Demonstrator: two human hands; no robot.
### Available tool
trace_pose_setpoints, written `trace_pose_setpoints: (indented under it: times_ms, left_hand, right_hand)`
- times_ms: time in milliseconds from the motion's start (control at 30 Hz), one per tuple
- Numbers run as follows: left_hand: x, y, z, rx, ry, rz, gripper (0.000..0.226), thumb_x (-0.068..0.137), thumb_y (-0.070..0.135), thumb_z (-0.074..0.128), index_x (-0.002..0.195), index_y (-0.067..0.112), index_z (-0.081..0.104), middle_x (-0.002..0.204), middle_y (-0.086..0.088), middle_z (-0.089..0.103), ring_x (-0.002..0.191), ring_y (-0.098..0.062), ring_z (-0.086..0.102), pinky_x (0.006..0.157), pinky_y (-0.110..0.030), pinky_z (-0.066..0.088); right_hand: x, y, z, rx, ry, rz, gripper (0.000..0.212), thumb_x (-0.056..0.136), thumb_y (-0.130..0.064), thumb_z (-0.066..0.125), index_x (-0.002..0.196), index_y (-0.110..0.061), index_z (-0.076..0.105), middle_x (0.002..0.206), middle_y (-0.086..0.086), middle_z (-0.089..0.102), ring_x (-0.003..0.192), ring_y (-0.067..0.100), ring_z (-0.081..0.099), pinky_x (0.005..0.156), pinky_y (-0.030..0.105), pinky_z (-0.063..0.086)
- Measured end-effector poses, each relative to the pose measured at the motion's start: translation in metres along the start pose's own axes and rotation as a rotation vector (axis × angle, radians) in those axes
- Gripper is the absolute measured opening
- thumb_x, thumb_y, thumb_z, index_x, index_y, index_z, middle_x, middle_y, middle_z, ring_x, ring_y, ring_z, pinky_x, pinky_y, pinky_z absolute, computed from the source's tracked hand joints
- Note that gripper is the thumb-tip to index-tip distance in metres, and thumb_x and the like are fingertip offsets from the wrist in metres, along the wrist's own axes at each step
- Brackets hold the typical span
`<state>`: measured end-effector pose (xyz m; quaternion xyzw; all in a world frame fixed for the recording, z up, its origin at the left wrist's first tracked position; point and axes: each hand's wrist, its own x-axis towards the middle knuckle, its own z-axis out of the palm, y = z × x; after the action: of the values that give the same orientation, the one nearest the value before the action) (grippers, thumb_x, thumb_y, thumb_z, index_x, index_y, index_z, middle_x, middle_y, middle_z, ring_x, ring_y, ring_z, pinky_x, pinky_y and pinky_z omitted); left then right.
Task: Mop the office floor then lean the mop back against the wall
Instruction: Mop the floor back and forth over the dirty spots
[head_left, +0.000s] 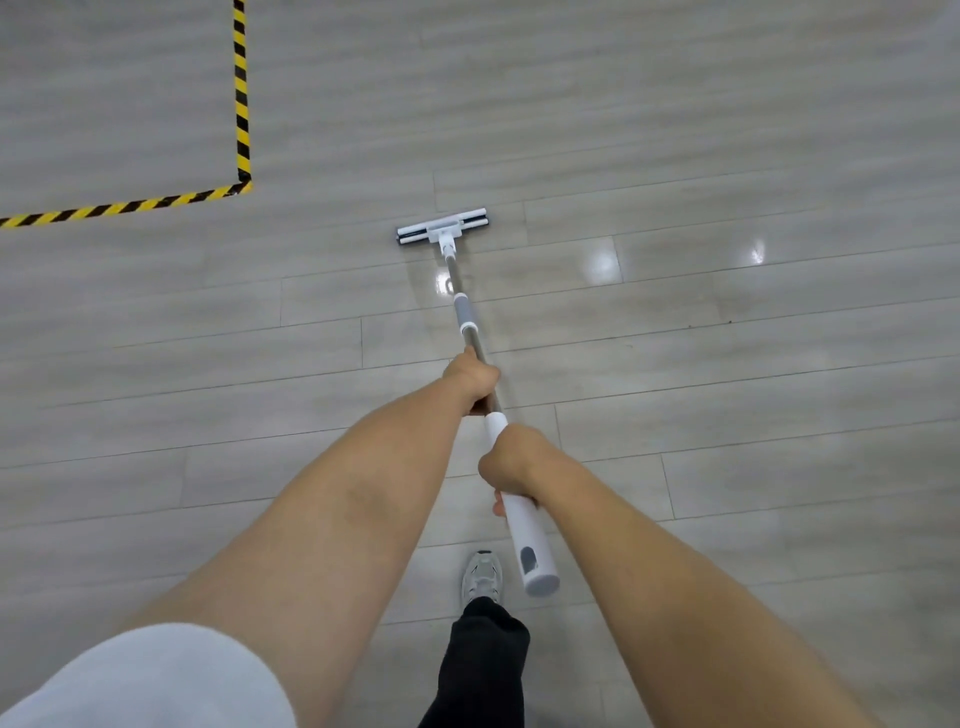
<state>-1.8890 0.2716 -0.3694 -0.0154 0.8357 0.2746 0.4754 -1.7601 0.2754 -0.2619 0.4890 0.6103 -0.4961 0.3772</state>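
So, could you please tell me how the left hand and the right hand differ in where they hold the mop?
The left hand grips the mop on its bare metal shaft, nearer the mop head; the right hand grips the white end section, nearer the person. The left hand is stretched farther forward than the right hand. Both curl fully round the same pole, close together.

Under me lies a floor (727, 130) of pale grey wood-look planks. Yellow-and-black striped tape (241, 104) is stuck on it, bending at a corner. Well right of that corner, bright light spots (602, 260) gleam on the planks.
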Motion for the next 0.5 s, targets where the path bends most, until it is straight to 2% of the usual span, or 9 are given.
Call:
trace_pose_setpoints:
  times_ms: [100,167,367,500]
  left_hand:
    - [0.017,0.002,-0.019,0.010,-0.010,0.005,0.043,0.090,0.017,0.054,0.132,0.018,0.045,0.099,-0.010,0.059,0.086,-0.029,0.066,0.078,-0.045,0.062]
    - [0.019,-0.006,-0.024,0.008,-0.031,-0.008,0.048,0.092,0.017,0.054,0.137,0.023,0.041,0.102,-0.010,0.059,0.085,-0.028,0.065,0.076,-0.042,0.062]
    - [0.002,-0.042,-0.015,-0.003,-0.054,-0.009,0.048,0.092,0.017,0.053,0.138,0.025,0.040,0.109,-0.011,0.061,0.092,-0.030,0.065,0.079,-0.044,0.062]
    - [-0.032,-0.072,-0.001,0.001,-0.049,-0.024,0.039,0.092,0.017,0.053,0.130,0.022,0.043,0.100,-0.010,0.060,0.082,-0.026,0.063,0.076,-0.040,0.062]
  right_hand:
    - [0.014,-0.022,0.008,-0.016,-0.003,-0.016,0.041,0.095,-0.007,0.046,0.136,-0.004,0.042,0.073,0.013,0.065,0.042,0.021,0.063,0.045,0.029,0.051]
    - [0.019,-0.024,0.019,-0.015,-0.013,-0.020,0.040,0.095,-0.006,0.046,0.135,-0.003,0.042,0.074,0.013,0.064,0.039,0.020,0.062,0.045,0.028,0.050]
    - [0.016,0.003,0.051,-0.017,-0.026,-0.001,0.041,0.096,-0.009,0.046,0.136,-0.005,0.041,0.074,0.011,0.065,0.044,0.019,0.064,0.049,0.029,0.052]
    - [-0.010,0.036,0.068,-0.053,-0.050,-0.006,0.038,0.097,-0.010,0.044,0.135,-0.005,0.040,0.071,0.010,0.064,0.045,0.018,0.063,0.052,0.031,0.054]
